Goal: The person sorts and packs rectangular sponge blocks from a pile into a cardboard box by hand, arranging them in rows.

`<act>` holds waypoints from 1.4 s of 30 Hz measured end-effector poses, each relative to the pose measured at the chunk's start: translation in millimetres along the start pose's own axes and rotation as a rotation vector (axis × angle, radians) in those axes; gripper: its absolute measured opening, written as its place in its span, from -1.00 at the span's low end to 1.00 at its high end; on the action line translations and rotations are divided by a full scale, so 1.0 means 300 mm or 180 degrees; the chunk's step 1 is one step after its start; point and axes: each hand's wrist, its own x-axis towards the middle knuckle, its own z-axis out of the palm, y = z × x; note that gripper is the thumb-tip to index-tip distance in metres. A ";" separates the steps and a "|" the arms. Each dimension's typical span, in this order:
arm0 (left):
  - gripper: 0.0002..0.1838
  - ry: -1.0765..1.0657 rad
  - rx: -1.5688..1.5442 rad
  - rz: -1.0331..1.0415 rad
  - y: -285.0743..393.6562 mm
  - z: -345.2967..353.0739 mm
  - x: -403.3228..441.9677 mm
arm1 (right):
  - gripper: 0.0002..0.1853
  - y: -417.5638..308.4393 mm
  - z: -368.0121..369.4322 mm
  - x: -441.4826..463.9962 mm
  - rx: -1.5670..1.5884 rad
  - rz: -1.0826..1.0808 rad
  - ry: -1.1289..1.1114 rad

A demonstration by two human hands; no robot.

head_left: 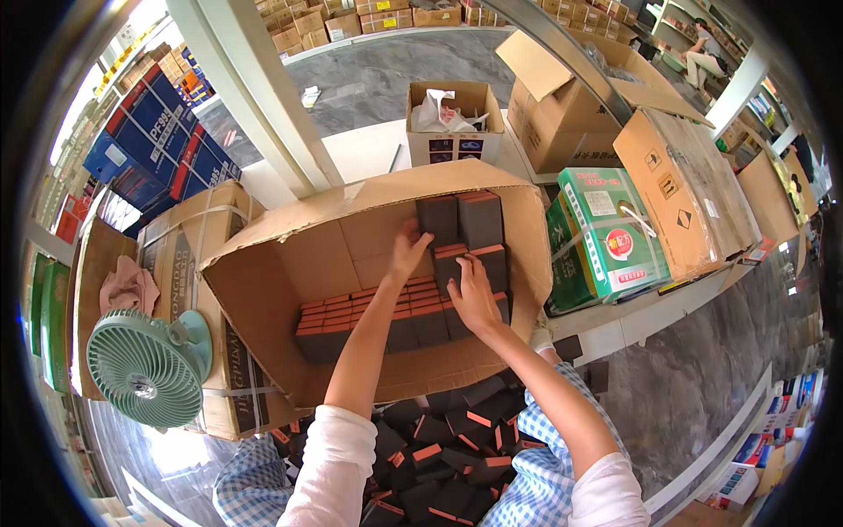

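Inside the carton [255, 307], my half-open left hand [409, 251] and loosely curled right hand [472, 297] touch dark blocks [480, 220], grip unclear

Hands [475, 297] apparently touch dark blocks [481, 221].

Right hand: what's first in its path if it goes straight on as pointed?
The stack of dark, orange-edged blocks inside the carton, right at the fingertips of the right hand. It may already be touching them; depth is unclear from this one view.
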 end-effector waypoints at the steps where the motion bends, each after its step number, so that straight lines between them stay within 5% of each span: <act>1: -0.28 -0.0017 0.0069 -0.0038 -0.009 -0.007 0.002 | -0.53 -0.014 -0.010 -0.005 -0.0183 -0.0186 0.0069; 6: -0.38 0.0170 0.0931 -0.0001 -0.032 0.018 0.034 | -0.57 -0.042 -0.020 0.056 -0.0331 0.0021 -0.0013; 11: -0.17 0.0030 0.0635 0.0239 -0.002 0.000 0.048 | -0.56 -0.088 0.003 0.073 -0.0070 0.0493 0.0287; 24: -0.08 -0.0175 0.1781 0.0723 0.146 -0.001 0.076 | -0.55 -0.070 0.037 0.037 -0.0507 0.0109 0.0054; 25: -0.08 -0.0425 0.1893 0.0272 0.212 -0.010 0.059 | -0.55 -0.076 0.045 0.039 -0.0510 0.0086 0.0063; 26: -0.08 -0.0685 0.1997 -0.0190 0.270 -0.013 0.037 | -0.55 -0.082 0.053 0.037 -0.0493 0.0078 0.0081; 30: -0.09 -0.0467 0.1787 -0.0171 0.252 -0.024 -0.089 | -0.51 -0.144 0.031 -0.006 -0.0874 -0.0237 0.0096; 35: -0.14 -0.0866 0.2679 0.1317 0.269 -0.140 -0.402 | -0.33 -0.250 -0.008 -0.051 -0.1014 -0.0313 -0.0287; 38: -0.17 -0.1286 0.3198 0.1338 0.422 -0.251 -0.573 | -0.25 -0.304 -0.030 -0.109 -0.1106 -0.0741 -0.0498; 42: -0.27 -0.1014 0.3098 0.1397 0.504 -0.366 -0.774 | -0.21 -0.383 -0.028 -0.230 -0.0997 -0.0924 -0.0744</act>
